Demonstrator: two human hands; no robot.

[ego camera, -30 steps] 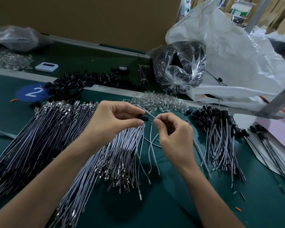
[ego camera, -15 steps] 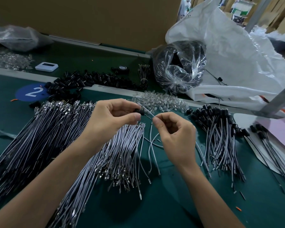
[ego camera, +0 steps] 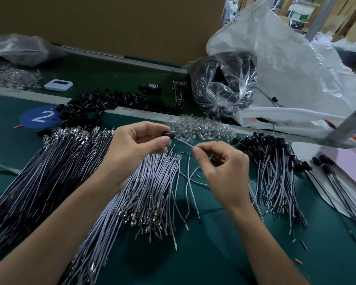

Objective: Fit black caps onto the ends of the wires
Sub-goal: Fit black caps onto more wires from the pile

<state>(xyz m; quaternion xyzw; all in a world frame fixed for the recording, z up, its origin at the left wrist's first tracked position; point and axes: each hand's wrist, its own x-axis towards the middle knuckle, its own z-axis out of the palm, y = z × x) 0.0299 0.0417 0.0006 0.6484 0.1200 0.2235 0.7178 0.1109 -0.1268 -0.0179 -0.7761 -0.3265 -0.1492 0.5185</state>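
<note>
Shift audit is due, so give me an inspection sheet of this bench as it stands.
Surface: dark green bench mat, blue round "2" sticker.
Job's things: small black plastic cap, thin grey wire meeting it; heap of loose black caps; fan of capped wires at right.
Clutter: heap of clear plastic pieces, small white device.
Hands: left hand pinches the cap, right hand pinches the wire.
Cables: bundles of uncapped grey wires lie under the forearms.
Surroundings: white plastic sack, brown cardboard wall.

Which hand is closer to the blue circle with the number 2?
Left. The left hand, pinching a black cap, sits right of the blue circle; the right hand, pinching a wire, is even farther right.
</note>
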